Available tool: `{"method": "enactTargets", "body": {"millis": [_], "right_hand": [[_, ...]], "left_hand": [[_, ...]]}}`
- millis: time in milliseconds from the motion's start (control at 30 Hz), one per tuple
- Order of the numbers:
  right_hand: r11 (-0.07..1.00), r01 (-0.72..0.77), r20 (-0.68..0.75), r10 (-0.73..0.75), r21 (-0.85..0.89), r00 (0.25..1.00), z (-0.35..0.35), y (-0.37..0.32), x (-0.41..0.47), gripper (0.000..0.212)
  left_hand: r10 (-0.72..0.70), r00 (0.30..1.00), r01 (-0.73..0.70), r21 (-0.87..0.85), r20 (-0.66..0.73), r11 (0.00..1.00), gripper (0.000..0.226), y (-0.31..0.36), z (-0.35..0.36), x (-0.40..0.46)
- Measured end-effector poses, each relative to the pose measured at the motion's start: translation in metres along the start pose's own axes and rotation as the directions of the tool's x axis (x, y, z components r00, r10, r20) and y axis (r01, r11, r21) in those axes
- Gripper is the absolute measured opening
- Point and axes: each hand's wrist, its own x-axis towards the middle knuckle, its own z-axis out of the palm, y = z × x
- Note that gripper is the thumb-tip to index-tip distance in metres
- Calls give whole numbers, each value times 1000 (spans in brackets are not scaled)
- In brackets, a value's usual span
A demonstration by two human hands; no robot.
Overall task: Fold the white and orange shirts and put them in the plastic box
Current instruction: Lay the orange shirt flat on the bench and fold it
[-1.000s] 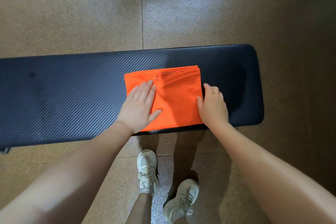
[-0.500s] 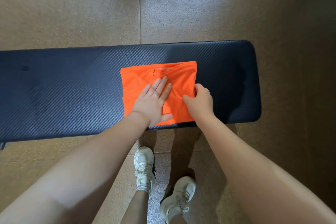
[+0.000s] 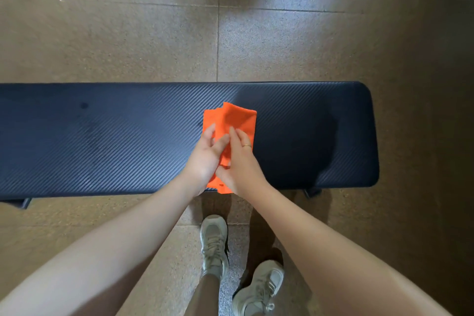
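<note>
both hands hold the folded orange shirt [image 3: 237,120] between them near the front edge of the bench [image 3: 102,136], left hand [image 3: 205,159] cupped under it and right hand [image 3: 239,164] pinching on top, so the folds stay shut.
</note>
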Motion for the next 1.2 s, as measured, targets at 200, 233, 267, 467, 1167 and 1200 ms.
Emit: {"method": "enactTargets", "body": {"millis": [200,233,267,467,1167,1200], "right_hand": [[979,162,-105,-175,-120,979,3,8,0,59],[957,177,-165,-217,-228,962,1,12,1,53],[929,184,-190,-253,-321,949,-1,16,3,50],[751,245,47,-275,-614,960,17,42,5,80],[781,-1,-171,-135,-625,976,8,63,56,81],[787,1,-155,-122,-617,980,12,65,48,84]], "left_hand": [[78,988,-51,196,-134,979,32,-20,-21,16],[127,980,-71,332,-151,941,33,-22,-23,17],[187,969,-90,474,-163,876,33,-25,-27,21],[360,928,-85,886,-96,457,50,-25,-38,39],[235,929,-347,893,285,287,104,-45,-71,51],[235,934,-336,890,271,308,103,-44,-70,48]]}}
